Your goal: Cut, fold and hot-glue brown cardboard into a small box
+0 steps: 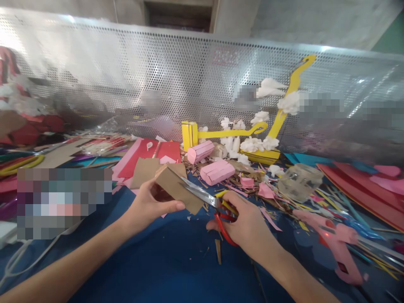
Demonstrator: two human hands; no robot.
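My left hand [154,205] is closed on a piece of brown cardboard [176,187], thumb on the near face and the other fingers behind it, mostly hidden. In my right hand [241,216] are scissors [202,193] with a red and yellow handle, their blades lying against the cardboard. Whether the blades are fully closed I cannot make out. Just beyond, two pink paper-covered blocks [217,171] rest among paper scraps. Behind my left hand lies another brown cardboard sheet [145,170].
A pink glue gun [334,244] with a small red light lies at right, near a clear plastic container [299,183]. Yellow cut-out shapes with white tufts [260,155] stand before a perforated metal panel [195,80]. Red sheets [135,158] lie behind on the blue table [151,261].
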